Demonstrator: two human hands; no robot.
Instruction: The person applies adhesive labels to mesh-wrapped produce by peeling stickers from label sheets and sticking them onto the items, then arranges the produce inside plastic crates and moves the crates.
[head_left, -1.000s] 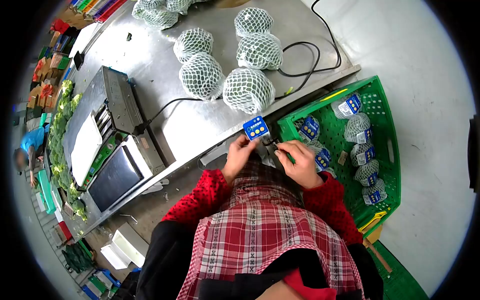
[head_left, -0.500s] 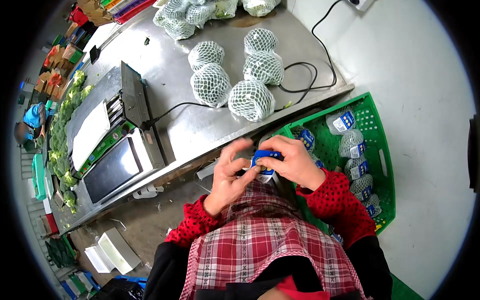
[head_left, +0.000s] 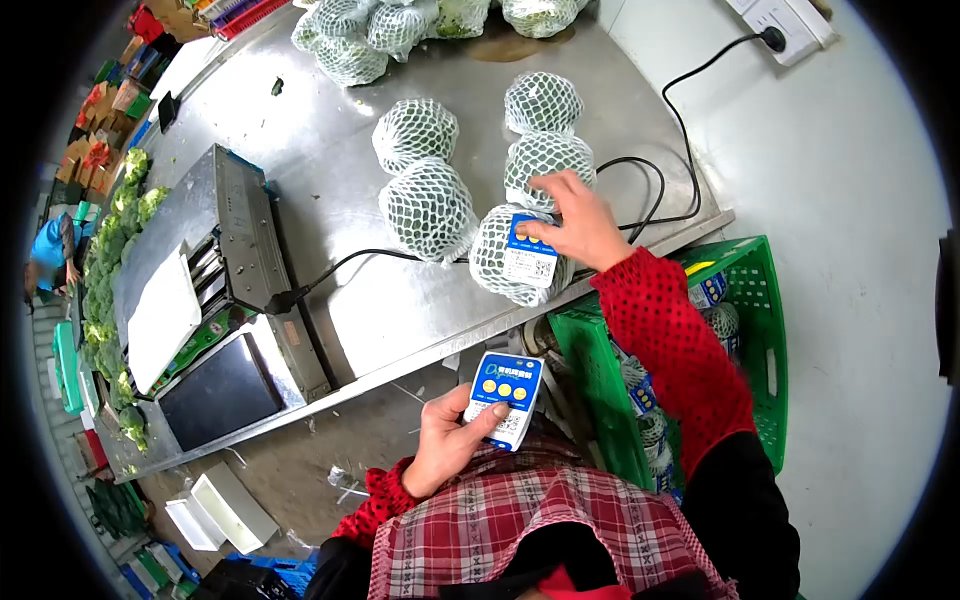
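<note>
My left hand (head_left: 450,437) is closed on a stack of blue and white label cards (head_left: 505,400), held in front of the apron, thumb on top. My right hand (head_left: 578,222) reaches over the steel table, its fingertips at the top of a single label (head_left: 530,250). That label lies against the nearest net-wrapped green vegetable (head_left: 490,262). Behind it in the same row are two more netted ones (head_left: 549,160). Left of these, two netted vegetables (head_left: 430,208) touch each other.
A scale (head_left: 220,290) stands left, with broccoli (head_left: 100,290) beyond. The green crate (head_left: 775,380) at right holds labelled netted pieces. A black cable (head_left: 690,150) crosses the table (head_left: 330,190) to a wall socket (head_left: 785,25). Another person (head_left: 50,250) is far left.
My hands have parted. The right went up and forward to the nearest netted vegetable with one label; the left keeps the stack of cards near the apron.
</note>
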